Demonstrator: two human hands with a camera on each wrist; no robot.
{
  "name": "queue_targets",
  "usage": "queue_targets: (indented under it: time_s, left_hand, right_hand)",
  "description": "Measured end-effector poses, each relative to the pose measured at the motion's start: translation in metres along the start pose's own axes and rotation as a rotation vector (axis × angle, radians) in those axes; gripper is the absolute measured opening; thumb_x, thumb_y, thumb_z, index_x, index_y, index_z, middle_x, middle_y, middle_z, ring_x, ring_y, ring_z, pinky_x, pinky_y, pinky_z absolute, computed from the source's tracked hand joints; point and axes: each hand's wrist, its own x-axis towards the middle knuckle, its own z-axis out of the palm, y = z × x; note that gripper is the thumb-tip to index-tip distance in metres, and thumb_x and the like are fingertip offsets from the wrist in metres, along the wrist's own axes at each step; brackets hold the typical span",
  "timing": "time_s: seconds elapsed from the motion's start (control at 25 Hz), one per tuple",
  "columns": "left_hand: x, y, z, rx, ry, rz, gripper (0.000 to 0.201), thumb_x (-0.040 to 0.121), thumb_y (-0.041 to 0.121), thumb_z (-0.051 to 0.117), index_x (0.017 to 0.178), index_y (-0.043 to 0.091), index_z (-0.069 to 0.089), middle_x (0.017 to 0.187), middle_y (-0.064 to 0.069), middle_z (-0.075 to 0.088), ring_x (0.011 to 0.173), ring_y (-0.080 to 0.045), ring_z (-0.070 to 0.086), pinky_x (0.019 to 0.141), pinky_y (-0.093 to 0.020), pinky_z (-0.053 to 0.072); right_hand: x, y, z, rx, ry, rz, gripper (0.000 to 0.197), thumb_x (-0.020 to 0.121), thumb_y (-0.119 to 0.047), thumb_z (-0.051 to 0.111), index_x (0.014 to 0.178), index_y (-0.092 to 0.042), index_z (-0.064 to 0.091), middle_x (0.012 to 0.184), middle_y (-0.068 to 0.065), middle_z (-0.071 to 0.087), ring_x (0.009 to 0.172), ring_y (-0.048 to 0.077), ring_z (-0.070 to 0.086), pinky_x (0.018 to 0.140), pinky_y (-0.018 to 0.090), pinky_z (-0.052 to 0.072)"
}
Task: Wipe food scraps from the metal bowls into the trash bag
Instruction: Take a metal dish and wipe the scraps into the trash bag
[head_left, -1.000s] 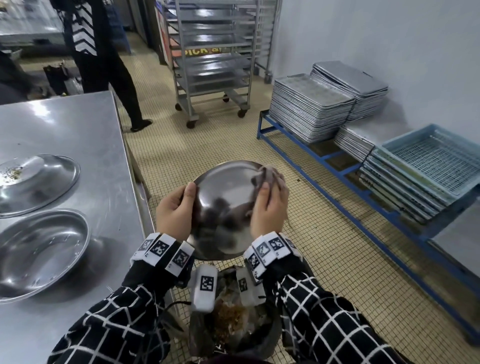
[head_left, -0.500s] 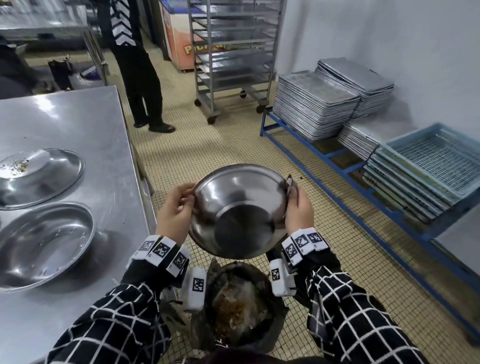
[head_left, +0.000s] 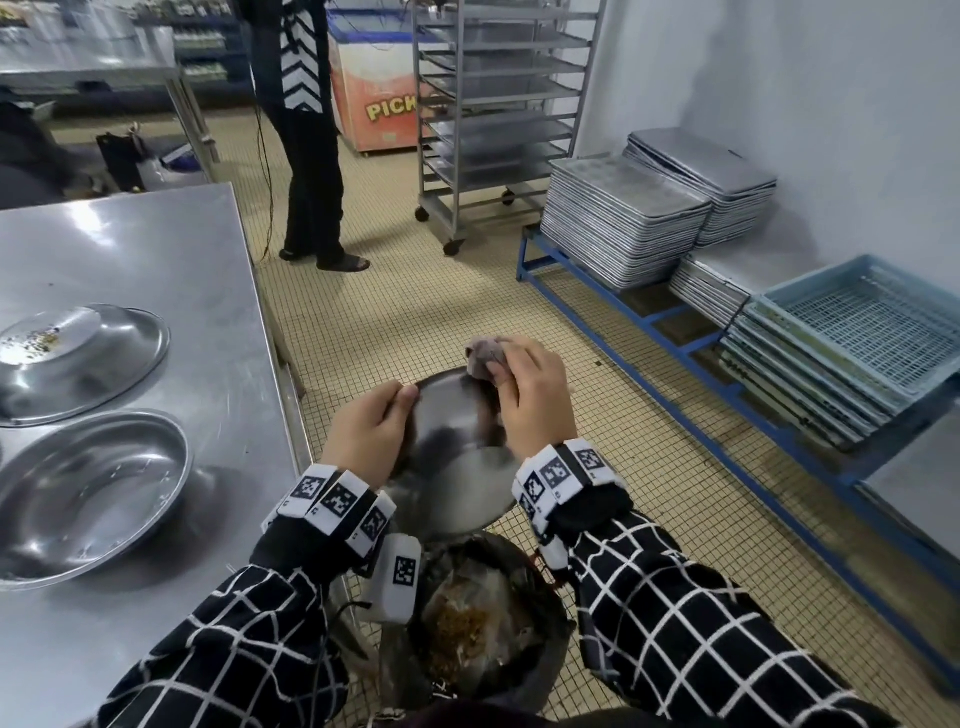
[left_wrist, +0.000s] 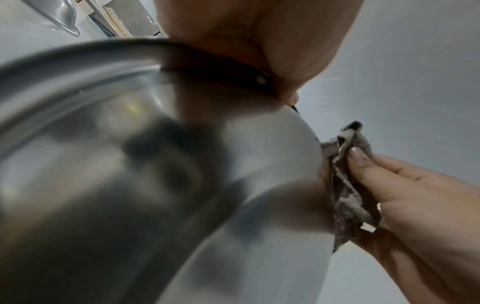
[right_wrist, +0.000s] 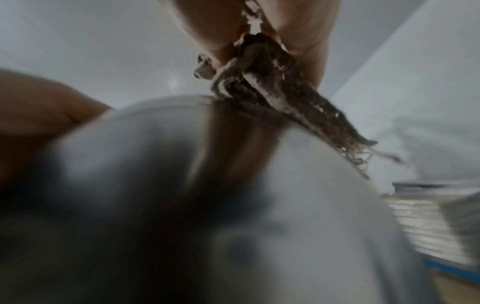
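Note:
A metal bowl (head_left: 457, 457) is held tilted above the dark trash bag (head_left: 483, 623), which holds brown food scraps. My left hand (head_left: 366, 431) grips the bowl's left rim (left_wrist: 182, 53). My right hand (head_left: 535, 395) pinches a grey-brown rag (head_left: 485, 356) against the bowl's far right rim; the rag (left_wrist: 348, 185) shows at the bowl's edge in the left wrist view and bunched in the fingers in the right wrist view (right_wrist: 262, 78). Two more metal bowls sit on the steel table, one (head_left: 78, 358) with scraps, one (head_left: 88, 488) nearer.
The steel table (head_left: 156, 249) runs along my left. A blue rack (head_left: 649, 322) on the right carries stacked metal trays (head_left: 623, 223) and blue plastic crates (head_left: 862, 322). A wheeled tray trolley (head_left: 493, 114) and a standing person (head_left: 306, 135) are farther back.
The bowl has turned from facing me to a steeper tilt over the bag. My right hand with the rag has come up from the bowl's right side to its far rim.

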Motion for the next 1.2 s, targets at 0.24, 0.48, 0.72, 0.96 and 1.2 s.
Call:
queue_targets:
  time_s: [0.24, 0.48, 0.72, 0.96, 1.2]
  left_hand:
    - [-0.001, 0.006, -0.002, -0.086, 0.103, -0.035, 0.024, 0.098, 0.024, 0.046, 0.076, 0.016, 0.053, 0.064, 0.0, 0.055, 0.06, -0.015, 0.05, 0.057, -0.024, 0.04]
    - [0.003, 0.003, -0.014, -0.178, 0.174, -0.049, 0.027, 0.099, 0.026, 0.045, 0.076, 0.015, 0.053, 0.064, 0.0, 0.051, 0.061, -0.015, 0.046, 0.062, -0.03, 0.039]
    - [0.005, 0.008, -0.014, -0.162, 0.224, -0.142, 0.031, 0.1, 0.028, 0.043, 0.069, 0.026, 0.048, 0.063, 0.006, 0.05, 0.059, -0.008, 0.046, 0.055, -0.018, 0.034]
    - [0.004, 0.026, -0.007, -0.058, 0.23, -0.007, 0.028, 0.098, 0.028, 0.047, 0.075, 0.014, 0.055, 0.061, 0.003, 0.055, 0.059, -0.017, 0.052, 0.056, -0.032, 0.043]
    - [0.014, 0.018, -0.022, -0.181, 0.285, 0.002, 0.033, 0.099, 0.03, 0.044, 0.067, 0.021, 0.048, 0.057, 0.007, 0.046, 0.054, -0.006, 0.042, 0.057, -0.032, 0.038]
  right_hand:
    - [-0.042, -0.035, 0.019, -0.097, 0.016, -0.138, 0.038, 0.094, -0.036, 0.045, 0.118, -0.014, 0.063, 0.129, 0.005, 0.054, 0.118, 0.028, 0.046, 0.103, 0.041, 0.038]
    - [-0.026, 0.003, 0.029, 0.252, 0.003, 0.409, 0.053, 0.097, -0.046, 0.028, 0.137, -0.016, 0.045, 0.144, 0.004, 0.04, 0.132, 0.025, 0.038, 0.108, 0.05, 0.035]
    - [-0.051, 0.0, 0.02, 0.266, -0.048, 0.186, 0.053, 0.098, -0.043, 0.027, 0.143, -0.017, 0.037, 0.15, 0.004, 0.033, 0.139, 0.02, 0.027, 0.113, 0.032, 0.022]
    - [-0.029, -0.043, 0.031, -0.076, 0.041, -0.092, 0.053, 0.099, -0.043, 0.025, 0.135, -0.01, 0.047, 0.143, 0.014, 0.041, 0.137, 0.033, 0.024, 0.113, 0.049, 0.02]
    - [-0.009, 0.004, 0.01, 0.419, 0.02, 0.554, 0.041, 0.101, -0.034, 0.029, 0.131, -0.014, 0.05, 0.131, 0.007, 0.054, 0.12, 0.025, 0.051, 0.088, 0.022, 0.045]
